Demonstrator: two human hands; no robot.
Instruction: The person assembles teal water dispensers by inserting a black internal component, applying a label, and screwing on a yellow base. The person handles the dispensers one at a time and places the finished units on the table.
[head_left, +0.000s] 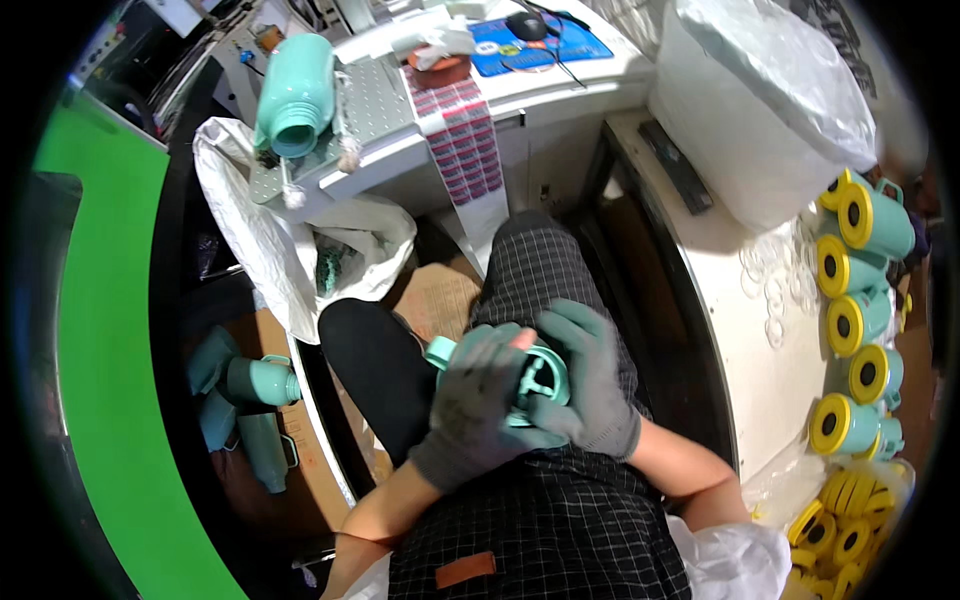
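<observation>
Both hands wear grey gloves and hold a mint-green plastic lid (540, 380) with a handle over my lap. My left hand (475, 400) covers the lid's left side from above. My right hand (590, 385) grips its right side, fingers curled round the rim. A mint-green jug body (295, 95) lies on its side on a perforated metal plate (375, 95) on the bench ahead, its open mouth toward me.
Mint jugs with yellow lids (860, 320) line the white table (740, 300) at right, clear rings (775, 290) beside them. Loose yellow lids (845, 520) fill a bag at lower right. More mint jugs (255, 395) lie in a box at left. A label strip (465, 140) hangs off the bench.
</observation>
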